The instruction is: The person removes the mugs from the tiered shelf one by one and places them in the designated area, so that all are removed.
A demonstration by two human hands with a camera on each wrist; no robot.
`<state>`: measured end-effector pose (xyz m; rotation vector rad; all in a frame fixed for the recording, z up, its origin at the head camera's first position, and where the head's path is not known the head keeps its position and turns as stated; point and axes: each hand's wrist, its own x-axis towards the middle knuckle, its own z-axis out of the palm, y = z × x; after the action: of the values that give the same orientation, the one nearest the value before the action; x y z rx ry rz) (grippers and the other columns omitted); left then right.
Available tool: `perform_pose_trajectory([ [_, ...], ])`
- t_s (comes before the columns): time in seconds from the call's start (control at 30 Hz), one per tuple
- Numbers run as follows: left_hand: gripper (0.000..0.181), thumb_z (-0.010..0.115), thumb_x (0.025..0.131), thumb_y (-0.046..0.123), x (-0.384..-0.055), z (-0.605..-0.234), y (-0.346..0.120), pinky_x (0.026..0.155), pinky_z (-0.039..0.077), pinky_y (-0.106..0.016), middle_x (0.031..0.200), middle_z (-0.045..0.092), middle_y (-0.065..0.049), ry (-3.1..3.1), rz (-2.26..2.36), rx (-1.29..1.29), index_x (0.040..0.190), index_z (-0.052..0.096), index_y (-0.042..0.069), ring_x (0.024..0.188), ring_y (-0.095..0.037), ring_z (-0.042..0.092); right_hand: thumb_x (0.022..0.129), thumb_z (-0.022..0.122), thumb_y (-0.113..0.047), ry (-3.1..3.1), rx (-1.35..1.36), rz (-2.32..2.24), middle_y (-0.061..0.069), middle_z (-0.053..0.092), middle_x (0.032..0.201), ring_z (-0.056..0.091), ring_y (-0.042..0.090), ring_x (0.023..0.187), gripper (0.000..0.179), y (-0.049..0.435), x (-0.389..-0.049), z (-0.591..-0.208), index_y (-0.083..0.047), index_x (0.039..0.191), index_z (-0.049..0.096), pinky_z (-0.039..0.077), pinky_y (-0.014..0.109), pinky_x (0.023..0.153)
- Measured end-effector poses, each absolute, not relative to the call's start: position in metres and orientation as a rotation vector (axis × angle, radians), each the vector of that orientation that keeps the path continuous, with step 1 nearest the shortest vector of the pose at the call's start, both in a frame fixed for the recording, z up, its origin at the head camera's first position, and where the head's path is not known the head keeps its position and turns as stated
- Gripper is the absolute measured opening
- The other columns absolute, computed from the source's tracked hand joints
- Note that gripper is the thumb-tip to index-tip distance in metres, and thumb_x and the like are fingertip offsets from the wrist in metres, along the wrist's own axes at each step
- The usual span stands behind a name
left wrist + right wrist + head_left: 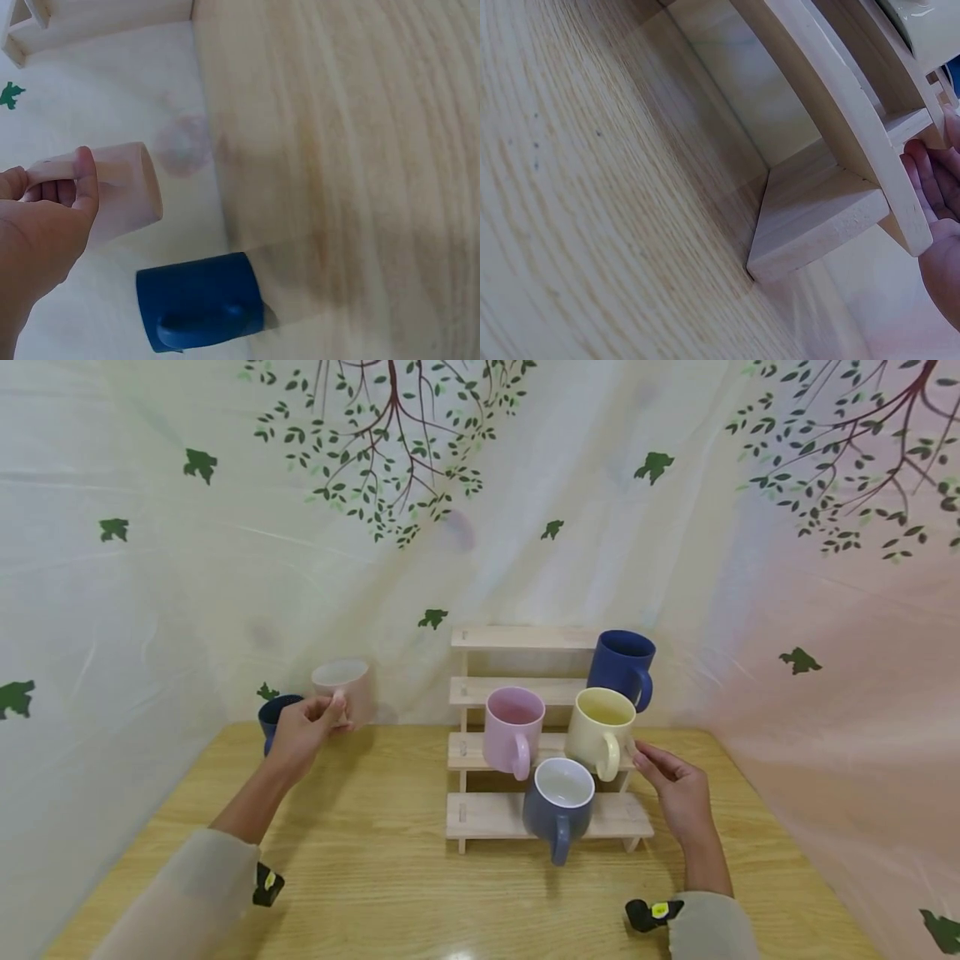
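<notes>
Raised above the table at the left back is a pale pink mug [356, 693], its handle pinched by my left hand [300, 735]. A dark blue mug [199, 300] stands beside that hand, partly hidden by it in the head view. With thumb and fingertips, my right hand [682, 789] grips the right end of a shelf on the stepped wooden stand [480, 818], just beside a yellow mug [588, 739]. That mug shares the second step with a lilac mug [502, 739]. A grey-blue mug [547, 814] sits on the bottom step, and another dark blue mug [615, 672] is higher up at the right.
The wooden table [367, 877] reaches back to a pale curtain [525, 585] printed with branches and leaves. Curtain also hangs along both sides. Several mug handles on the stand stick out toward the front.
</notes>
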<state>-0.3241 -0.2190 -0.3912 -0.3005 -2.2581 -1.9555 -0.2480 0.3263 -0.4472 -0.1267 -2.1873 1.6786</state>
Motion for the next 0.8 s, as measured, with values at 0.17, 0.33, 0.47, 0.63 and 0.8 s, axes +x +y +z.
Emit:
perform_pose_trajectory([
  [0.17, 0.046, 0.058, 0.106, 0.025, -0.326, -0.407, -0.226, 0.088, 0.06, -0.028, 0.107, 0.063, -0.013, -2.251, -1.947, -0.326, 0.12, 0.058, -0.019, 0.092, -0.014, 0.071, 0.096, 0.074, -0.032, -2.18, -0.129, 1.684, -0.018, 0.072, 0.112, 0.065, -0.003, 0.1, 0.049, 0.327, -0.248, -0.447, -0.001, 0.134, 0.066, 0.052, 0.01, 0.086],
  [0.33, 0.043, 0.058, 0.106, 0.021, -0.327, -0.42, -0.233, 0.091, 0.059, -0.037, 0.101, 0.063, -0.012, -2.246, -1.959, -0.333, 0.117, 0.058, -0.021, 0.09, -0.015, 0.069, 0.097, 0.073, -0.028, -2.175, -0.135, 1.693, -0.016, 0.073, 0.112, 0.066, 0.001, 0.101, 0.046, 0.327, -0.249, -0.448, 0.0, 0.134, 0.066, 0.052, 0.01, 0.085],
  [0.47, 0.044, 0.057, 0.107, 0.022, -0.327, -0.426, -0.237, 0.092, 0.059, -0.038, 0.104, 0.062, -0.015, -2.271, -1.949, -0.319, 0.117, 0.058, -0.021, 0.092, -0.015, 0.069, 0.098, 0.072, -0.023, -2.173, -0.137, 1.698, -0.012, 0.073, 0.114, 0.066, 0.002, 0.101, 0.043, 0.328, -0.249, -0.448, 0.0, 0.134, 0.066, 0.053, 0.011, 0.085],
  [0.63, 0.044, 0.057, 0.106, 0.022, -0.329, -0.435, -0.242, 0.092, 0.059, -0.041, 0.105, 0.063, -0.017, -2.282, -1.936, -0.321, 0.115, 0.059, -0.021, 0.092, -0.016, 0.071, 0.098, 0.073, -0.026, -2.177, -0.14, 1.69, -0.01, 0.074, 0.115, 0.065, -0.002, 0.098, 0.044, 0.327, -0.249, -0.448, 0.0, 0.134, 0.066, 0.053, 0.011, 0.084],
  [0.8, 0.042, 0.057, 0.107, 0.019, -0.33, -0.443, -0.247, 0.092, 0.059, -0.041, 0.104, 0.064, -0.015, -2.28, -1.944, -0.315, 0.116, 0.058, -0.022, 0.091, -0.014, 0.073, 0.097, 0.074, -0.029, -2.165, -0.134, 1.699, -0.014, 0.073, 0.111, 0.066, -0.002, 0.098, 0.047, 0.328, -0.249, -0.449, 0.0, 0.133, 0.066, 0.053, 0.011, 0.084],
])
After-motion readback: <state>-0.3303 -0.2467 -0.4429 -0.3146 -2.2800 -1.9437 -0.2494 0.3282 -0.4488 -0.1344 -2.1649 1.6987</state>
